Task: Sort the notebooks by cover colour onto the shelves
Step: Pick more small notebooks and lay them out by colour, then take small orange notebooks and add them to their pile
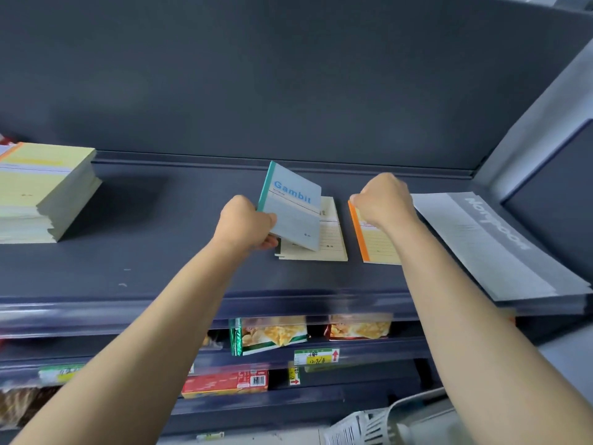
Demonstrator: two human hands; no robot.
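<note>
On a dark shelf [160, 252], the left grip [244, 223] pinches the lower left corner of a thin grey notebook [293, 207] with a teal spine, tilted up over a cream notebook [330, 242] lying flat. The right grip [383, 199] is curled over an orange-edged notebook [375, 242] — whether it holds it is unclear. The grey notebook looks light and bendy — likely best held along the spine, where it is stiffest.

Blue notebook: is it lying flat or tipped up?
Tipped up: the left hand grips the blue notebook by its near corner, and it leans above the cream notebooks lying flat beneath.
</note>
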